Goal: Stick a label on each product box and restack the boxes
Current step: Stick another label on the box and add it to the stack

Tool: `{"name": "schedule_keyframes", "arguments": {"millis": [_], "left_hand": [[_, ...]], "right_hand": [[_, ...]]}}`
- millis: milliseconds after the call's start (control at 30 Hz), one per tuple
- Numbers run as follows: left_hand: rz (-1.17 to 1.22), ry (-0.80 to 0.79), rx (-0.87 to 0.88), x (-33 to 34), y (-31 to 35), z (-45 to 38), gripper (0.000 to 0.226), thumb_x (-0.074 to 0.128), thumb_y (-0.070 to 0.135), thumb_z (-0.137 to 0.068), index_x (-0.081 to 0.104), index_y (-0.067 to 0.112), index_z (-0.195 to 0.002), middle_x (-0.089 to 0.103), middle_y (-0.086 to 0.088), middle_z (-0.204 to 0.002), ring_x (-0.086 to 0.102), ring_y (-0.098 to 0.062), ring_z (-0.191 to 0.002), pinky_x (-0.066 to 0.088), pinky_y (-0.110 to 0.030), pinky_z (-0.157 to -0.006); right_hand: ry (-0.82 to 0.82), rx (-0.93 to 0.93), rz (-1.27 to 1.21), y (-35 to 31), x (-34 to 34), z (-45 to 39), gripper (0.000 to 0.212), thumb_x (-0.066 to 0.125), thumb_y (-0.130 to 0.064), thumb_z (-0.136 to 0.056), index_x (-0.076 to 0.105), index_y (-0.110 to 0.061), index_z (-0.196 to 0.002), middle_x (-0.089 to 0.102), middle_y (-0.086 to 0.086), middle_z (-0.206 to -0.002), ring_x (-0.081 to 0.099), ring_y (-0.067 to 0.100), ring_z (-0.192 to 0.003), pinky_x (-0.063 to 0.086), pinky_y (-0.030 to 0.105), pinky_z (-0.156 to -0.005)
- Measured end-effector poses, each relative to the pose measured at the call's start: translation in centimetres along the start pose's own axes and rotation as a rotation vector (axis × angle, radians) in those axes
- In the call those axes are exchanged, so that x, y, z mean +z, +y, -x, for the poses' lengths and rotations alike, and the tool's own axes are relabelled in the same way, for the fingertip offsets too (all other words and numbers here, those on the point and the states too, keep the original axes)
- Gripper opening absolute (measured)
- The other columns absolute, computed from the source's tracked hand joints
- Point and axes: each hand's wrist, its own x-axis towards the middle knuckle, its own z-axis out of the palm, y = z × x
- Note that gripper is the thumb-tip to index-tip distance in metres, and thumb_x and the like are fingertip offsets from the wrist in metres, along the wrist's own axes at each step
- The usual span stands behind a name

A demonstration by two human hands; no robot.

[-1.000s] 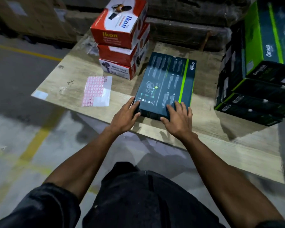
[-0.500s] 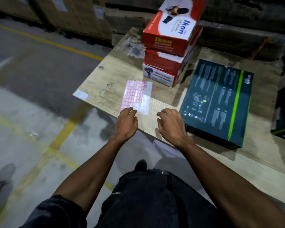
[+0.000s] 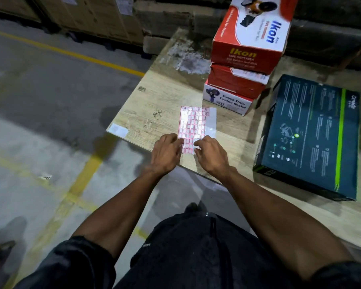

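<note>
Dark trousers (image 3: 196,253) filled the near bottom, both bare forearms reaching forward from dark sleeves. Left hand (image 3: 166,152) sat at the near left corner of the label sheet (image 3: 194,126), fingers curled down onto the sheet's edge; whether it was pinching a label or just pressing could not be told. Right hand (image 3: 212,154) was at the sheet's near right corner, fingers bent, fingertips on the sheet; grip also unclear. The sheet lay flat on the wooden board (image 3: 154,105), near the board's near edge, a grid of red-bordered labels with a blank strip down its right side. A small white sticker (image 3: 118,129) sat on the board's near left corner.

Right of the hands, a dark teal product box (image 3: 313,134) with a green stripe lay flat on the board, printed side up, well apart from the sheet.

Just beyond the sheet stood a stack of three red-and-white Ikon boxes (image 3: 244,59), the top one skewed and tilted, the bottom one reading Heavy Duty Carton Sealer. The bottom box's near corner was close to the sheet's far edge.

Left side was grey concrete floor (image 3: 50,90) with yellow lines (image 3: 81,176). At the far left, brown cartons (image 3: 92,15) were lined up along the back.
</note>
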Motion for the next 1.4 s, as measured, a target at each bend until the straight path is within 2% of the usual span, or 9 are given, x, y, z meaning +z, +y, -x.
{"name": "schedule_keyframes", "arguments": {"millis": [233,533,733,867,1133,1267,1400], "left_hand": [[0.002,0.006,0.028,0.4,-0.7,-0.1,0.034,0.056,0.023,-0.094,0.061,0.016,-0.127,0.054,-0.012,-0.131,0.046,-0.032,-0.121,0.040,-0.044,-0.091],[0.011,0.012,0.040,0.8,-1.2,0.0,0.035,0.057,0.025,-0.094,0.061,0.019,-0.129,0.052,-0.011,-0.134,0.044,-0.030,-0.123,0.039,-0.043,-0.092],[0.032,0.026,0.043,1.0,-1.4,0.1,0.034,0.060,0.024,-0.092,0.063,0.019,-0.126,0.055,-0.012,-0.131,0.047,-0.032,-0.121,0.040,-0.043,-0.090],[0.040,0.038,0.043,1.2,-1.5,0.1,0.034,0.060,0.025,-0.092,0.064,0.020,-0.125,0.056,-0.011,-0.129,0.048,-0.032,-0.120,0.040,-0.043,-0.090],[0.025,0.011,0.042,1.1,-1.5,0.1,0.037,0.055,0.027,-0.095,0.059,0.021,-0.132,0.051,-0.009,-0.136,0.043,-0.029,-0.125,0.036,-0.041,-0.094],[0.031,0.014,0.043,1.2,-1.5,0.1,0.037,0.056,0.026,-0.095,0.059,0.020,-0.132,0.052,-0.010,-0.134,0.044,-0.029,-0.123,0.038,-0.042,-0.094],[0.045,0.036,0.041,1.2,-1.4,0.2,0.036,0.057,0.024,-0.094,0.059,0.017,-0.130,0.053,-0.010,-0.131,0.047,-0.030,-0.120,0.039,-0.043,-0.093]], "right_hand": [[0.034,-0.043,0.088,-0.4,1.3,-0.4,0.028,0.054,-0.025,-0.098,0.065,-0.018,-0.123,0.059,0.006,-0.118,0.053,0.027,-0.103,0.044,0.039,-0.085],[0.167,-0.070,0.051,0.2,2.5,0.4,0.017,0.066,-0.018,-0.090,0.074,-0.012,-0.104,0.060,0.007,-0.099,0.053,0.028,-0.087,0.038,0.035,-0.073],[0.163,-0.030,0.023,-0.1,2.8,0.3,0.018,0.061,-0.021,-0.093,0.072,-0.013,-0.105,0.060,0.007,-0.105,0.053,0.027,-0.094,0.040,0.036,-0.078],[0.154,0.079,-0.043,-0.5,2.8,-0.2,0.019,0.059,-0.025,-0.095,0.071,-0.015,-0.106,0.060,0.004,-0.112,0.052,0.025,-0.103,0.040,0.036,-0.088],[0.225,0.144,0.026,-1.5,3.5,-0.2,0.017,0.063,-0.025,-0.093,0.072,-0.014,-0.104,0.061,0.004,-0.110,0.053,0.025,-0.100,0.040,0.036,-0.085],[0.174,0.159,0.084,-1.9,3.4,-0.3,0.017,0.058,-0.021,-0.096,0.067,-0.016,-0.109,0.057,0.003,-0.117,0.049,0.024,-0.103,0.037,0.034,-0.087],[0.134,0.161,0.136,-2.1,3.4,-0.4,0.025,0.062,-0.018,-0.091,0.061,-0.017,-0.117,0.053,0.004,-0.122,0.046,0.024,-0.107,0.037,0.035,-0.090]]}}
